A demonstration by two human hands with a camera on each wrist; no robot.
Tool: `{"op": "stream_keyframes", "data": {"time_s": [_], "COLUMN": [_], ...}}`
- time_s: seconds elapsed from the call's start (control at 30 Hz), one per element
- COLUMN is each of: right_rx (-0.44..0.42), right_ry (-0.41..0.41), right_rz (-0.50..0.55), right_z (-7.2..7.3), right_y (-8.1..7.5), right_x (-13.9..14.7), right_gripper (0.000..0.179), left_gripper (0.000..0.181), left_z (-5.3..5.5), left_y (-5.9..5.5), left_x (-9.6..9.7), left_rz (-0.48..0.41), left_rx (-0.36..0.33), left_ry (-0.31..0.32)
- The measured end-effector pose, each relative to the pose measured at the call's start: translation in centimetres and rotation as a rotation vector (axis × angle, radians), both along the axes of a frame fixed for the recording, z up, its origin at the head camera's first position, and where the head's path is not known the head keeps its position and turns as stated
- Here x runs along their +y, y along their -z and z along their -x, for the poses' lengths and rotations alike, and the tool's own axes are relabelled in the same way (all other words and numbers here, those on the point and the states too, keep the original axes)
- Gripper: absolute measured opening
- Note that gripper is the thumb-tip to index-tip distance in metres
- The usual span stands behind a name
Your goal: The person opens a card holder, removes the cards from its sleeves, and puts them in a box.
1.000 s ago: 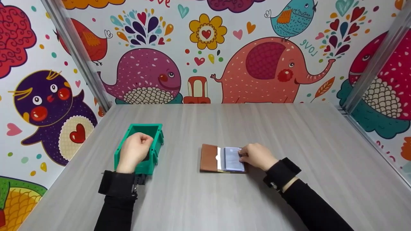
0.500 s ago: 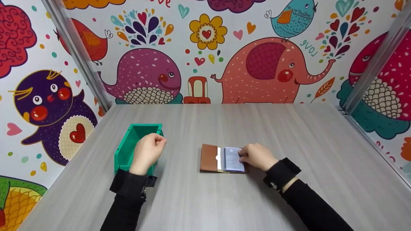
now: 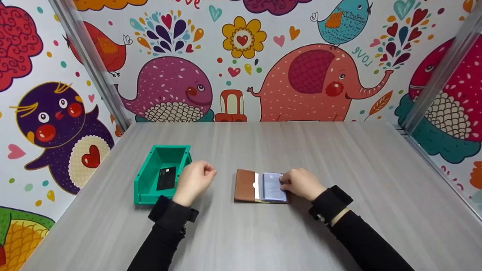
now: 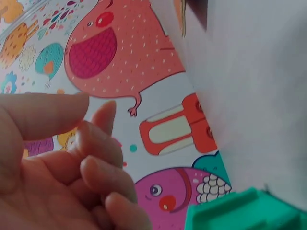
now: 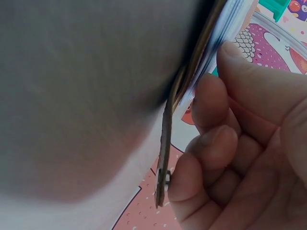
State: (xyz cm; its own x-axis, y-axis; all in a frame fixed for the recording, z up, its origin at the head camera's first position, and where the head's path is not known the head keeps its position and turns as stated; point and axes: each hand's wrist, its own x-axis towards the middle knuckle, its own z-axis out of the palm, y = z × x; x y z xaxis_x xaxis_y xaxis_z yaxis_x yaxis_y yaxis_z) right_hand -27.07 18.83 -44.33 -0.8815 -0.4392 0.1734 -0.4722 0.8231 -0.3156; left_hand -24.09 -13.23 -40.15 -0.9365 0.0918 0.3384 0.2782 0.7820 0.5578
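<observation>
We log the left hand (image 3: 194, 183) loosely curled, holding nothing, now shifted off the green bin (image 3: 152, 199) toward the open brown wallet (image 3: 245, 185); the right hand (image 3: 302, 183) pinches the wallet's clear sleeves (image 3: 273, 191). The shift uncovers a black card (image 3: 166, 179) in the bin; we judge its placing done. Wallet's on the tabletop (image 3: 241, 233).

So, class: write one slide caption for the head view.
Right hand on an open brown wallet, black card in a green bin.
</observation>
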Motion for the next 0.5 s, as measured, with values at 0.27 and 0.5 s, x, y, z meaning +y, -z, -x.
{"op": "stream_keyframes", "data": {"time_s": [0.27,0.5], "right_rx": [-0.013,-0.016], "right_ry": [0.022,0.014], "right_rz": [0.005,0.001], "right_z": [-0.1,-0.1], "right_y": [0.0,0.0], "right_x": [-0.1,-0.1], "right_gripper": [0.015,0.015], "left_gripper": [0.008,0.009], "left_z": [0.1,0.4], "left_y": [0.5,1.2], "left_x": [2.0,3.7], "left_rz": [0.045,0.112], "left_rx": [-0.029,-0.060], "left_ry": [0.038,0.090]}}
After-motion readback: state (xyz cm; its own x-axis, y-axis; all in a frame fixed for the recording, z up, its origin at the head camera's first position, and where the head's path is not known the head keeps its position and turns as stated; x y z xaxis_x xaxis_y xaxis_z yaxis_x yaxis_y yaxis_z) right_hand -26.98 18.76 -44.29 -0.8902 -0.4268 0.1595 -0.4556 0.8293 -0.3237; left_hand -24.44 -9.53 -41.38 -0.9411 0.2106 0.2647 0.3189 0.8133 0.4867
